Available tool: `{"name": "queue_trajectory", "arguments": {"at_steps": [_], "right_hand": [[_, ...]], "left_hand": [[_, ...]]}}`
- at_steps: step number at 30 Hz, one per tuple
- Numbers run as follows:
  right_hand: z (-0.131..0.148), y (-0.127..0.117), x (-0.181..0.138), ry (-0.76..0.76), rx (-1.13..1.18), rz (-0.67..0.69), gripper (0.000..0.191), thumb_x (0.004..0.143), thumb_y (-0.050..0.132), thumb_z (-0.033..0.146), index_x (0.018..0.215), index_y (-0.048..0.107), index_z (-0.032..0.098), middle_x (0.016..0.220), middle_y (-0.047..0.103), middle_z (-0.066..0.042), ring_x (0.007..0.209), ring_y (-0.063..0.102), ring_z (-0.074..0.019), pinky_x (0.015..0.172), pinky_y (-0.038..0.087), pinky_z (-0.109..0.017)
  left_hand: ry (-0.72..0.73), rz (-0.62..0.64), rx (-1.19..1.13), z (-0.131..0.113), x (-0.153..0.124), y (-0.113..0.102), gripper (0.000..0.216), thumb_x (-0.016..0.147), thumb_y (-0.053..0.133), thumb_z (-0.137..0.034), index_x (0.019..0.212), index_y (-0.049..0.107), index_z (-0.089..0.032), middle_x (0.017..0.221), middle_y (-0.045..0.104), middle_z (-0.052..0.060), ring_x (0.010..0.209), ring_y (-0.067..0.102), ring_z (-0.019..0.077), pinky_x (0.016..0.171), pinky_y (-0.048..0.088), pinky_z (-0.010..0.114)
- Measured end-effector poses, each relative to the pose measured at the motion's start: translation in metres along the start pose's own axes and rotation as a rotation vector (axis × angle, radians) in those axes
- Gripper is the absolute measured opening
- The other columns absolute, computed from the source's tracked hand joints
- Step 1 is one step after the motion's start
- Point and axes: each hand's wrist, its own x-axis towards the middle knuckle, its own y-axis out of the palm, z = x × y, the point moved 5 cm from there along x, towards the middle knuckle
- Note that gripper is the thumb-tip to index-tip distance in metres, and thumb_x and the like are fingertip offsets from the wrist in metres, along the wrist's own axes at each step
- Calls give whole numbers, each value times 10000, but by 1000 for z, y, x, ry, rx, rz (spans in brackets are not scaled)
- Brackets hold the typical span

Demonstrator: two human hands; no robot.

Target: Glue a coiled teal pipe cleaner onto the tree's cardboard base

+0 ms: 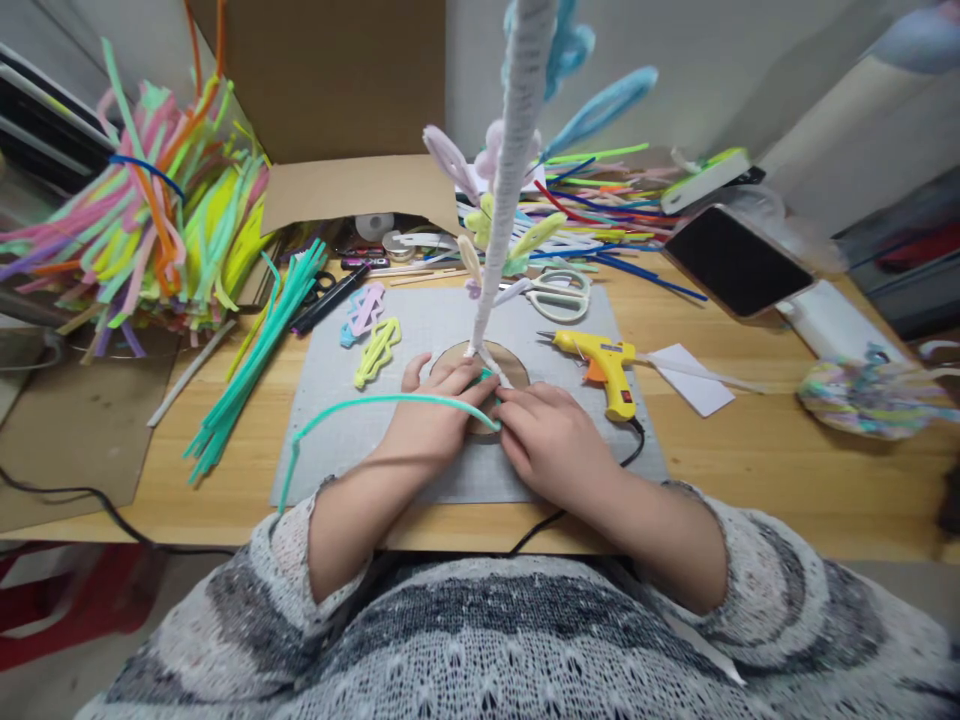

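Note:
A tall white pipe-cleaner stem with pastel loops stands upright on a round brown cardboard disc on a grey mat. My left hand rests on the disc, fingers curled over a teal pipe cleaner that arcs away to the left across my wrist. My right hand sits beside it, fingertips pinched on the same teal pipe cleaner at the disc's near edge. Both hands touch at the stem's base.
A yellow glue gun lies right of the disc, its cord running under my right arm. White scissors, a teal pipe-cleaner bundle, yellow and pink shapes, a phone, a cardboard box and piles of coloured pipe cleaners surround the mat.

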Motion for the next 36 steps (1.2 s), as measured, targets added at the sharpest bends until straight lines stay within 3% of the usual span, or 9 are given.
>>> {"name": "queue_trajectory", "arguments": {"at_steps": [10, 21, 25, 27, 30, 32, 36], "right_hand": [[-7, 2, 2, 75, 163, -5, 287, 721, 435, 48, 944, 603, 114, 880, 657, -137, 866, 556, -281, 799, 467, -418], [-34, -6, 1, 259, 553, -255, 320, 705, 421, 53, 937, 568, 216, 816, 609, -23, 747, 569, -188, 728, 469, -334], [-38, -11, 3, 274, 495, -306, 361, 704, 435, 69, 1000, 576, 218, 935, 638, -55, 885, 588, -224, 826, 452, -404], [-36, -10, 5, 242, 435, -275, 392, 716, 433, 81, 1067, 539, 219, 1029, 664, -76, 1004, 589, -252, 934, 391, -484], [-28, -4, 8, 166, 399, -184, 418, 755, 422, 101, 1154, 458, 217, 1152, 666, -101, 1175, 551, -265, 1083, 180, -598], [-22, 1, 8, 130, 371, -118, 424, 792, 412, 119, 1206, 427, 210, 1241, 630, -122, 1264, 498, -259, 1114, 54, -621], [-14, 6, 10, 105, 271, -34, 441, 845, 394, 156, 1284, 389, 191, 1400, 510, -152, 1339, 422, -253, 1117, -39, -623]], "left_hand": [[25, 13, 12, -5, 1, -6, 346, 961, 390, -183, 1254, 550, -274, 1285, 615, 28, 1285, 480, 204, 1126, 166, 482], [44, -24, 0, -13, -6, -7, 389, 944, 418, -340, 1301, 537, -241, 1353, 567, 82, 1296, 469, 246, 1139, 130, 517], [60, -21, 3, -13, -6, -8, 421, 922, 436, -312, 1326, 517, -221, 1378, 543, 99, 1303, 461, 246, 1144, 127, 507], [64, -23, -5, -13, -7, -8, 422, 918, 440, -311, 1322, 520, -220, 1367, 553, 96, 1304, 461, 247, 1147, 129, 504], [59, -20, -4, -12, -7, -6, 414, 916, 443, -318, 1310, 530, -226, 1359, 557, 95, 1301, 463, 250, 1147, 141, 507], [52, -24, 13, -12, -8, -6, 413, 908, 448, -302, 1306, 534, -231, 1367, 546, 101, 1298, 464, 255, 1146, 148, 512], [29, -43, 36, -12, -7, -5, 414, 894, 471, -293, 1296, 542, -226, 1351, 552, 112, 1300, 464, 265, 1151, 147, 521]]}}
